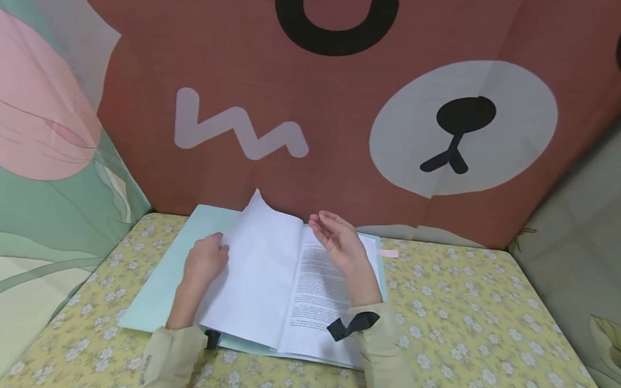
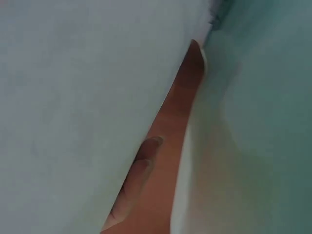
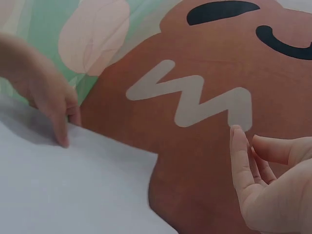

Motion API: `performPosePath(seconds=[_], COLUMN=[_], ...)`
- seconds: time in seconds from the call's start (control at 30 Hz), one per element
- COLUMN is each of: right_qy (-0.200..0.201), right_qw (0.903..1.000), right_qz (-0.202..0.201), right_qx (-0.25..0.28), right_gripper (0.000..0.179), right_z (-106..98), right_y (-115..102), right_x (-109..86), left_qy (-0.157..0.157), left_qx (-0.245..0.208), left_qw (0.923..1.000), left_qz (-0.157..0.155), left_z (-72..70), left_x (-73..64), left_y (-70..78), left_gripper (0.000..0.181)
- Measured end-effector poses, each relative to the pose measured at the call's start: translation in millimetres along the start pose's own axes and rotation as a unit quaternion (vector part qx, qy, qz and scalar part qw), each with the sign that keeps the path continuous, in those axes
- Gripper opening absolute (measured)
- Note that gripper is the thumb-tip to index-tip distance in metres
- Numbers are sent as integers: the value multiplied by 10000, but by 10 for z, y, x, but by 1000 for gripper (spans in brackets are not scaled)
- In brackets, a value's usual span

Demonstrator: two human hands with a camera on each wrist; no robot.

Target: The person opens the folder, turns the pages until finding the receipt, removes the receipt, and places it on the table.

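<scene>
A page turn seems in hand: the white sheet (image 1: 256, 272) stands lifted over the left side of the pale green folder (image 1: 155, 294), open on the flowered surface (image 1: 460, 325). The left hand's (image 1: 205, 261) grip pinches its outer edge; the right hand (image 1: 342, 243) hovers above the printed page (image 1: 317, 297) — fingers loosely straight, holding nothing. Next likely calls for lowering the sheet — smoothly, without creasing.

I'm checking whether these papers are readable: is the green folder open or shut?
Open. Its pale green cover lies spread to the left, and a printed page shows beside the lifted white sheet.
</scene>
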State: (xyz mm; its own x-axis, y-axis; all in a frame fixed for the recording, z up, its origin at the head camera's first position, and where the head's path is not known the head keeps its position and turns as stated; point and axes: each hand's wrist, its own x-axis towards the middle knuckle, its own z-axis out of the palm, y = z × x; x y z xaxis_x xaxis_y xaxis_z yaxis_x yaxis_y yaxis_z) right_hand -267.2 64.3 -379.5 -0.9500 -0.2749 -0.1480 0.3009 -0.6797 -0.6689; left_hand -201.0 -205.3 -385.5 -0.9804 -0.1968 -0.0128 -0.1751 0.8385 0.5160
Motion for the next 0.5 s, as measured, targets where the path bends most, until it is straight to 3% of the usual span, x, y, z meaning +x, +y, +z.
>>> performPosePath(seconds=[0.13,0.3,0.5], right_qy=[98,311,350], right_qw=[9998,9992,9984], right_qz=[-30,-65,-145], right_qx=[159,247,420], right_gripper=[22,13,16], right_z=[-27,-65,-114], right_y=[-69,-134,-211], right_x=[2,-16,-33], left_qy=[-66,-451,-736], left_qx=[137,119,89], left_qw=[9999,9985,9968], left_qz=[-79,-280,-309], left_z=[64,118,162], left_x=[32,82,120], left_y=[-77,-156,-210], left_gripper=[36,40,45])
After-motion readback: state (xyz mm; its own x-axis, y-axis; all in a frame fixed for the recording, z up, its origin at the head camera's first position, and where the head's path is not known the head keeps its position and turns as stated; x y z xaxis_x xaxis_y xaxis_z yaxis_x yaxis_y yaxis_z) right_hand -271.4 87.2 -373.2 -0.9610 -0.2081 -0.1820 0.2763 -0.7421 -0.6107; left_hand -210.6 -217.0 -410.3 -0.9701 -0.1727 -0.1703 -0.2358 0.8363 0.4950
